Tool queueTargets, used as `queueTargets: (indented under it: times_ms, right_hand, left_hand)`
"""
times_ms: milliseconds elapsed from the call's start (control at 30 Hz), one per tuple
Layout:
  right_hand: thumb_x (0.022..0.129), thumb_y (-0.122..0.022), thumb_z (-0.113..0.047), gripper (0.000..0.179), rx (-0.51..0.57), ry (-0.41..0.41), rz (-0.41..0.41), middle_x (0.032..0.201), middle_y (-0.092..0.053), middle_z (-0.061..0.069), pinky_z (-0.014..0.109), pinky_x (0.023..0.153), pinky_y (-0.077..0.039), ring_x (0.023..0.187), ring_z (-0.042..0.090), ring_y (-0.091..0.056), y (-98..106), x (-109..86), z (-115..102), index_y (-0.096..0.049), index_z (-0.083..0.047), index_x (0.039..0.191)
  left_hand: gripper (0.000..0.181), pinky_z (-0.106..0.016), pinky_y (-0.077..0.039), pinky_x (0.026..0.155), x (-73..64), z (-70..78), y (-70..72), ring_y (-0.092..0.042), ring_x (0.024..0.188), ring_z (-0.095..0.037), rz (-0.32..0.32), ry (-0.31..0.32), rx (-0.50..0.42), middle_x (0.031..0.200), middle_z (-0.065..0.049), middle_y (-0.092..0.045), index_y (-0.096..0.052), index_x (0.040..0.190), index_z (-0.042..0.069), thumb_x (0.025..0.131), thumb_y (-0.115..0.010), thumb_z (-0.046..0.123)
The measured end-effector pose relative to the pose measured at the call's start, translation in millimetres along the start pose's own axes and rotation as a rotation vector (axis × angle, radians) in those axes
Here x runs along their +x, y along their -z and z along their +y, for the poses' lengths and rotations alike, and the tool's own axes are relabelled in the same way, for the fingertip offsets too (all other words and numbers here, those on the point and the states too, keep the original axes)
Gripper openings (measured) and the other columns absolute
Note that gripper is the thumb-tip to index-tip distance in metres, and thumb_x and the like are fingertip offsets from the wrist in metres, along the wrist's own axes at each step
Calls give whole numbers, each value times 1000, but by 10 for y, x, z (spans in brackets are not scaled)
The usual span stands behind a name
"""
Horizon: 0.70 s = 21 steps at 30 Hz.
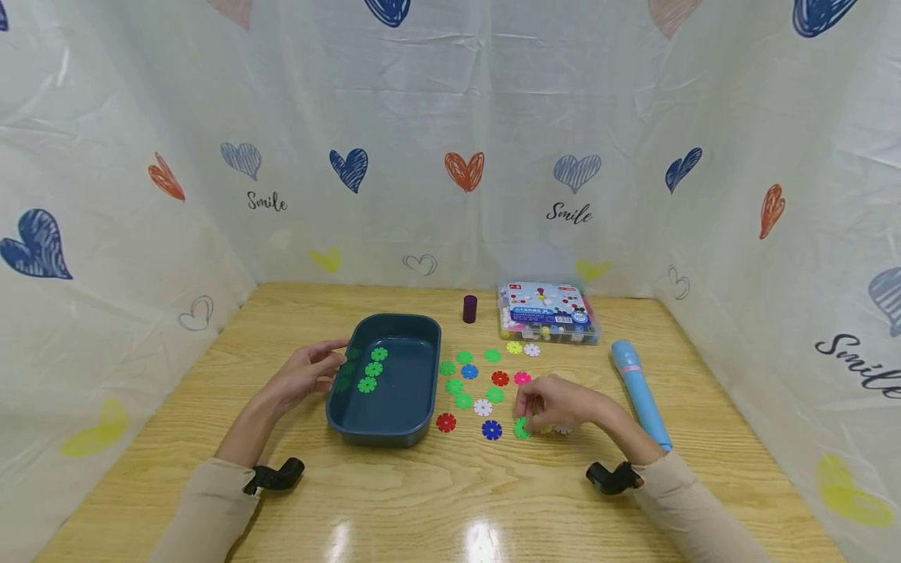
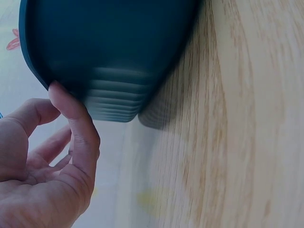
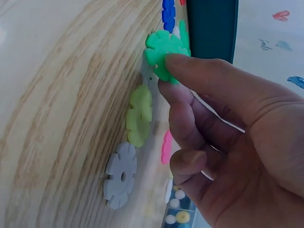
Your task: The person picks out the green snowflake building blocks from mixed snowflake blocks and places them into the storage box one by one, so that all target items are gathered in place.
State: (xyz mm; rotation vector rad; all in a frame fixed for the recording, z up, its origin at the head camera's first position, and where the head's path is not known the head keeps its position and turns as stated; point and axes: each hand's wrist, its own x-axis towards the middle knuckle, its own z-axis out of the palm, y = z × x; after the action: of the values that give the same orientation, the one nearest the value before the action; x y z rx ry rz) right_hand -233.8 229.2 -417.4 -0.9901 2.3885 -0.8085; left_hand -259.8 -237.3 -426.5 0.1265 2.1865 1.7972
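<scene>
My right hand (image 1: pixel 556 400) is at the right of the scattered discs. In the right wrist view, its thumb and finger pinch a green flower-shaped disc (image 3: pixel 164 51) with a notched edge. Beside that hand lie a yellow disc (image 3: pixel 139 115) and a white disc (image 3: pixel 120 175). My left hand (image 1: pixel 304 374) holds the left rim of a dark blue-green tray (image 1: pixel 383 439), its fingertips right at the edge in the left wrist view. Inside the tray, several green discs (image 1: pixel 374 368) form a short row along the left side.
Right of the tray lie several loose discs, among them a red disc (image 1: pixel 446 422), a blue disc (image 1: pixel 492 430) and a pink disc (image 1: pixel 522 378). A clear-sided box (image 1: pixel 549 313) and a purple cylinder (image 1: pixel 469 309) stand at the back. A blue microphone-shaped object (image 1: pixel 642 395) lies far right.
</scene>
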Motion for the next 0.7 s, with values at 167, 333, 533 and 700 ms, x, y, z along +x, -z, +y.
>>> queueTargets:
  times_ms: [167, 333, 533, 700]
  right_hand:
    - [93, -64, -8, 7, -5, 32, 8, 90, -70, 0, 22, 73, -54, 78, 5, -62, 71, -10, -1, -70, -10, 97]
    - [95, -62, -11, 9, 6, 3, 28, 89, -70, 1, 22, 69, -55, 77, 7, -63, 145, -4, -12, -70, -9, 99]
    - [96, -61, -9, 11, 31, 43, 46, 90, -71, 6, 23, 66, -55, 76, 15, -65, 209, 22, -12, -70, -5, 99]
    - [96, -62, -11, 10, 5, 69, 67, 92, -71, 2, 22, 71, -55, 79, 10, -65, 250, 71, -23, -71, -8, 100]
  left_hand:
    - [56, -22, -52, 64, -1, 10, 3, -55, 77, -8, -10, -8, 5, 93, 2, -53, -37, 151, 8, 101, -56, 25]
    - [56, -23, -52, 64, 0, 16, 7, -55, 77, -9, -13, -12, 9, 92, 2, -52, -37, 151, 8, 101, -56, 25]
    - [55, -23, -52, 64, -3, 18, 5, -55, 78, -9, -6, -8, 18, 93, 3, -54, -37, 150, 8, 101, -56, 24]
    - [55, -23, -53, 65, -15, 19, 9, -57, 81, -10, -1, 3, 24, 97, 1, -57, -37, 150, 9, 101, -55, 24]
